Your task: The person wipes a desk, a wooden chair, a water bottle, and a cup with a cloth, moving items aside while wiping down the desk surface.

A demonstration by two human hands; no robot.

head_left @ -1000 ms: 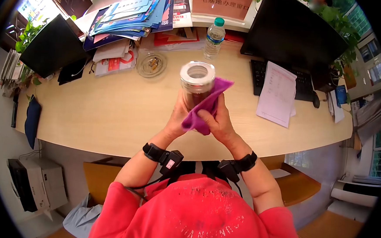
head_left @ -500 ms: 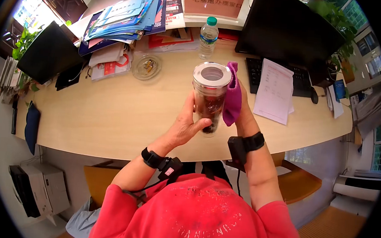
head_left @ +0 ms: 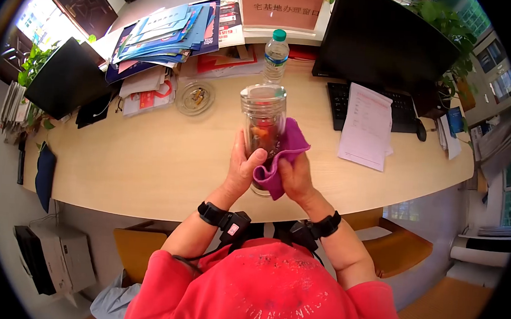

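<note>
Nearest on my feed: red shirt [head_left: 283, 278], worn curved lettering, can't read it reliably. Just ahead, left hand [head_left: 244, 167] is part closed around the side of a clear jar [head_left: 265, 116], thumb laid along the wall. Right hand [head_left: 298, 177] is part closed too, thumb and fingers pinching a purple cloth [head_left: 292, 141] against the jar's other side.

Jar is between both hands, over the counter [head_left: 150, 165]; can't tell if the base touches. Looks like glass or hard plastic: I'd treat it as stiff, smooth, slippery if damp, maybe breakable. Dark and reddish contents, so I'd expect some weight. Best hold: wrap mid-body, keep off the ridged top. Cloth reads soft, light, floppy; pinch a fold. Pale marks on the jar wall, too small for me to read.

Beyond the left hand: glass dish [head_left: 184, 101]. Straight ahead of both: water bottle [head_left: 276, 61], green cap, blue-green label, not legible. Beyond the right hand: printed sheet [head_left: 365, 131], illegible, over the keyboard [head_left: 338, 106]. Farthest ahead: reddish sign [head_left: 282, 6], reads 宅基地办理窗口.
</note>
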